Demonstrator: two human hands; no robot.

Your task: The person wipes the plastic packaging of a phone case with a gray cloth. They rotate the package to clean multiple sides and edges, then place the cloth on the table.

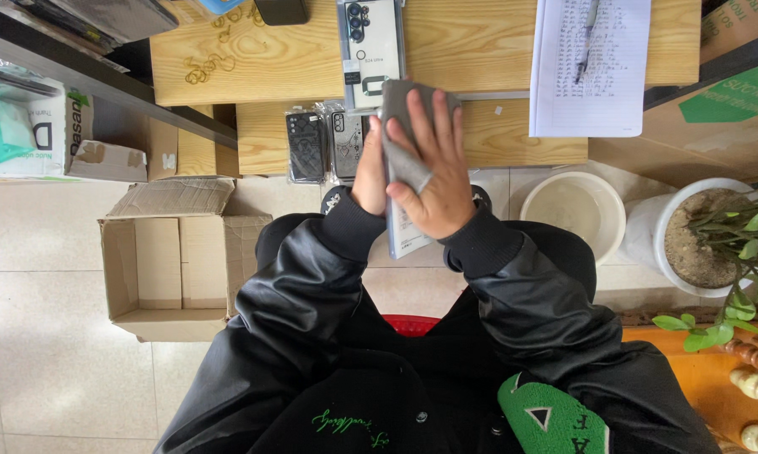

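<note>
My right hand (pixel 434 168) lies flat on a grey cloth (pixel 402 160), pressing it against a flat packaged phone case (pixel 406 235) held upright in front of me. My left hand (pixel 369 172) grips the left edge of that package from behind. Both arms are in black jacket sleeves. Another packaged phone case (pixel 371 46), white with a camera cut-out, lies on the wooden table (pixel 471 50) just beyond my hands. Two dark packaged phone cases (pixel 306 147) rest on the lower shelf (pixel 513 139) to the left of my hands.
An open cardboard box (pixel 173 269) stands on the tiled floor at left. A white bucket (pixel 574 210) and a potted plant (pixel 707 240) stand at right. A handwritten sheet with a pen (pixel 592 67) lies on the table. Gold rings (pixel 207 67) are scattered at the table's left.
</note>
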